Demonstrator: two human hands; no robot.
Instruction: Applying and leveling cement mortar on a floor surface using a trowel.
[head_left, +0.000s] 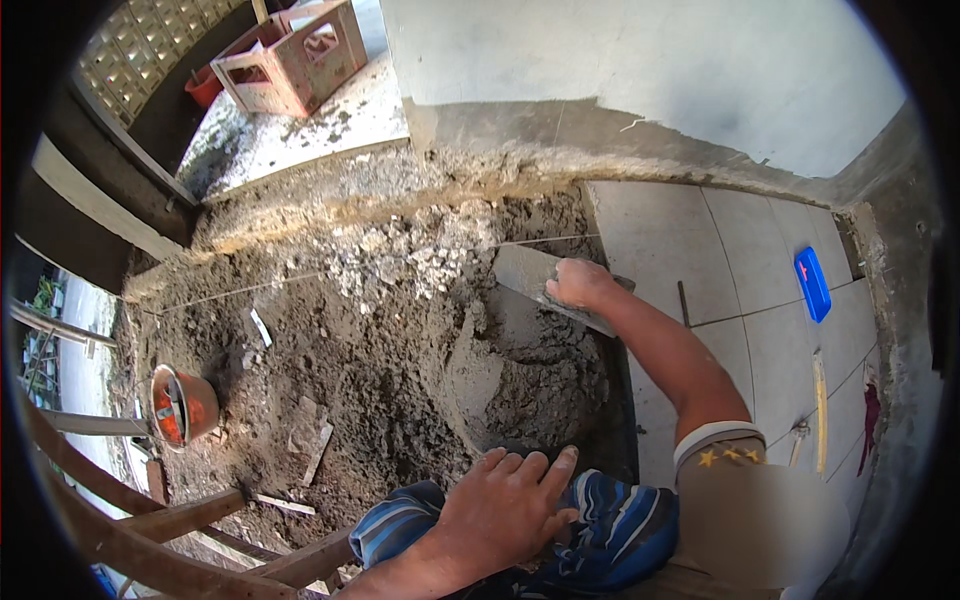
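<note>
My right hand (580,284) is wrapped round the back of a grey plastering trowel (522,274), a long flat blade smeared with mortar. It lies over the upper end of a heap of wet mortar (548,385), beside the edge of the laid tiles. How far the blade presses into the mortar cannot be told. My left hand (510,500) holds nothing; its fingers are spread over blue striped cloth (625,520) at my legs, just below the heap. Past the trowel's left end runs a thin taut string (250,284), across rough ground and pale rubble (420,255).
Large light tiles (665,225) cover the right side, with a blue tray (812,284) and a yellow strip (821,410) on them. An orange bucket (185,405) stands at left. Wooden bars (190,515) cross the lower left. A worn crate (295,62) sits beyond the ledge.
</note>
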